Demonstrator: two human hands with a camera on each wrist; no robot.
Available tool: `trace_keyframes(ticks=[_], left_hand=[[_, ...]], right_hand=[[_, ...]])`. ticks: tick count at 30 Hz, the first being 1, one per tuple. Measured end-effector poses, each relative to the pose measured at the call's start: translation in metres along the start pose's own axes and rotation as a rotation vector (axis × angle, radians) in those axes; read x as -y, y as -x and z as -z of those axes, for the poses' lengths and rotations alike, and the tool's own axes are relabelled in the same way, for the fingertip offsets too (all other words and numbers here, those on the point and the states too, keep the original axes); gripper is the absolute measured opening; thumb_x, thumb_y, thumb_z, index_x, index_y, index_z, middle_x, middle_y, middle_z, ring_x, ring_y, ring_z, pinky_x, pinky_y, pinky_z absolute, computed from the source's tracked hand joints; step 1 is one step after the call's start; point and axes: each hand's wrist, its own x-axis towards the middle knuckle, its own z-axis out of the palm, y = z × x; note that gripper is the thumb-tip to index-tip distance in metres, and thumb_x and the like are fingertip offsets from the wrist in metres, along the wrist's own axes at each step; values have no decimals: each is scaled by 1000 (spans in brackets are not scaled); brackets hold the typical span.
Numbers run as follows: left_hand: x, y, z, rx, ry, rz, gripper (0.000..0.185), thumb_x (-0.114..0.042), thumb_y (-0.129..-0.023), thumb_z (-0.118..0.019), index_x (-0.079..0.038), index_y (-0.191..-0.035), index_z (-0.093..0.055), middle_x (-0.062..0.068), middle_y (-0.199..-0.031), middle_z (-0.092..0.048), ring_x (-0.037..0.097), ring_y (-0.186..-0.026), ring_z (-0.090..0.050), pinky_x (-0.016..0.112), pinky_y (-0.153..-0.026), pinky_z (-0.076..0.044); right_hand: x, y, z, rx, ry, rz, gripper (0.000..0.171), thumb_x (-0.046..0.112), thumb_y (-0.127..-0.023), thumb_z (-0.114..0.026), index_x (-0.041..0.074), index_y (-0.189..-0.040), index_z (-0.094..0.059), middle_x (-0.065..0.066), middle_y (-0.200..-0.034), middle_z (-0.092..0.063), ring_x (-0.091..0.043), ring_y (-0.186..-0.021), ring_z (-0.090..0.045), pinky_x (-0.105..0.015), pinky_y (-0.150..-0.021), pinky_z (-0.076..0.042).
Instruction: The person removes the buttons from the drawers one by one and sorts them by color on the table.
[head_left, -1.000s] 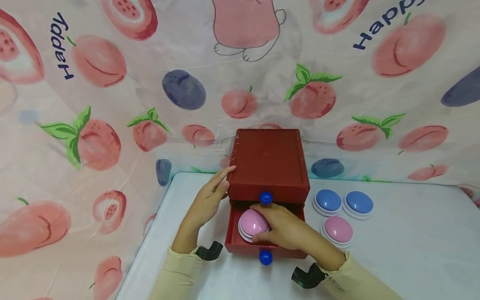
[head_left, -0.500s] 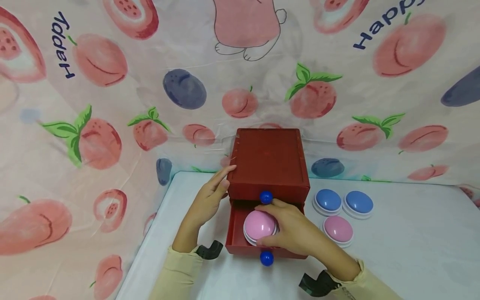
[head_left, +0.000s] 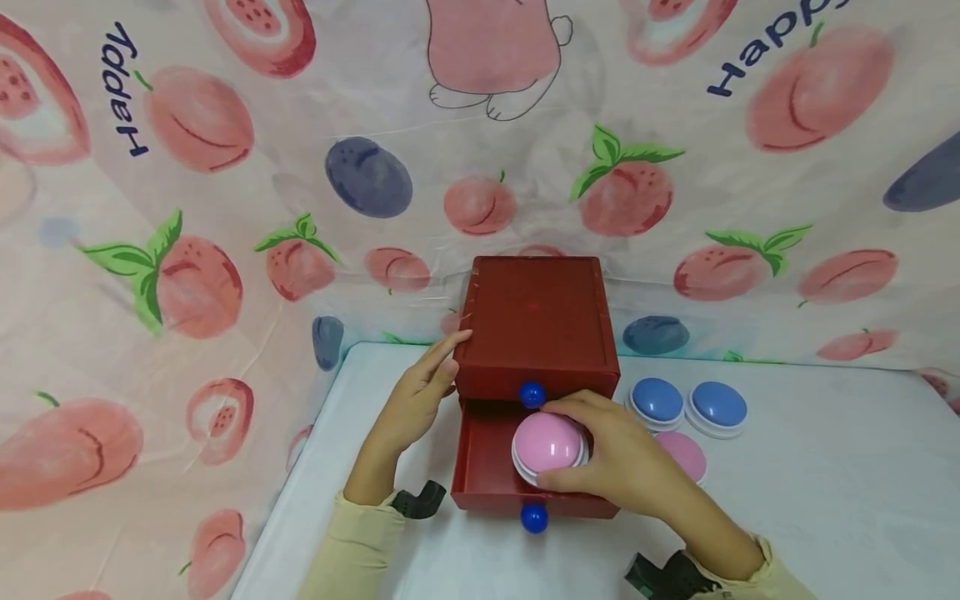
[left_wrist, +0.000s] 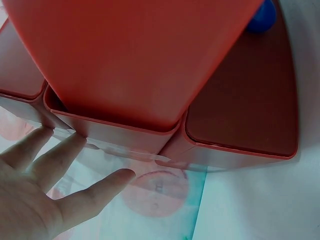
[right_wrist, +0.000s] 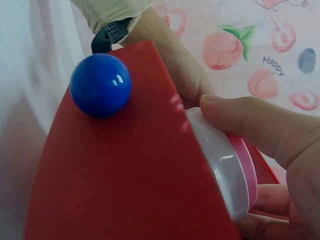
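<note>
Pinching a pink light [head_left: 549, 443] in our right hand [head_left: 626, 454], left hand [head_left: 415, 400] spread at the cabinet's [head_left: 536, 321] nine o'clock, we seemed mid-transfer, needing drawer [head_left: 483, 467] clearance next.

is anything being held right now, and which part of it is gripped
The right hand holds a pink-domed button by its rim, thumb against the white base, fingers opposite. The left hand holds nothing.

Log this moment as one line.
right hand: grips pink disc, in or just above open lower drawer | left hand: at left edge of red cabinet | table: two blue discs, second pink disc
</note>
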Motion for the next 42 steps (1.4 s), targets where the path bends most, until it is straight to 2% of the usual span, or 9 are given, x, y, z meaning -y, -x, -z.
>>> trace_keyframes(ticks=[8, 12, 23, 26, 33, 38, 42], left_hand=[[0, 2, 1, -6, -2, 6, 44, -42, -108, -47, -43, -151, -44, -7, -163, -36, 32, -142, -48, 60, -106, -48], [-1, 1, 0, 1, -3, 5, 43, -42, -108, -47, -43, -151, -44, -7, -163, -36, 31, -143, -47, 59, -106, -48], [-1, 1, 1, -5, -4, -2, 44, -42, -108, -46, -42, -152, -44, -6, -163, -36, 32, -143, -47, 59, -106, -49], [0, 1, 0, -5, -10, 1, 44, -42, -108, -46, -43, -152, -44, -6, -163, -36, 31, -142, -48, 58, -106, -49], [-2, 0, 0, -3, -6, 0, 44, -43, -108, -47, -42, -152, -44, -6, -163, -36, 31, -142, -48, 58, -106, -49], [-3, 1, 0, -7, -5, 7, 44, -43, -108, -47, -43, -152, -44, -6, -163, -36, 32, -142, -48, 61, -106, -47], [-2, 1, 0, -2, -19, 7, 44, -43, -108, -47, -43, -152, -44, -7, -163, -36, 31, -142, -48, 57, -106, -49]], right_hand=[[-9, 13, 10, -79, -12, 0, 71, 54, -64, -94, 30, -126, -67, 13, -119, -64, -13, -106, -61, -29, -72, -60], [-15, 21, 13, -125, -9, -13, 72, 53, -63, -95, 32, -125, -67, 14, -121, -63, -11, -102, -59, -26, -70, -57], [-28, 37, 27, -231, -28, -53, 72, 55, -64, -94, 31, -126, -66, 10, -122, -64, -15, -105, -62, -23, -73, -58], [-34, 43, 32, -258, -22, -61, 72, 52, -64, -95, 31, -127, -66, 10, -124, -63, -13, -106, -60, -22, -73, -58], [-55, 55, 45, -310, 4, -83, 71, 45, -67, -96, 35, -130, -64, 14, -122, -60, 3, -102, -53, -19, -73, -56], [-70, 63, 55, -341, 9, -107, 70, 40, -69, -96, 34, -131, -64, 12, -122, -59, 5, -99, -53, -13, -71, -53], [-85, 71, 63, -371, 4, -142, 71, 35, -69, -96, 32, -132, -64, 15, -123, -56, 6, -98, -52, -11, -69, -51]])
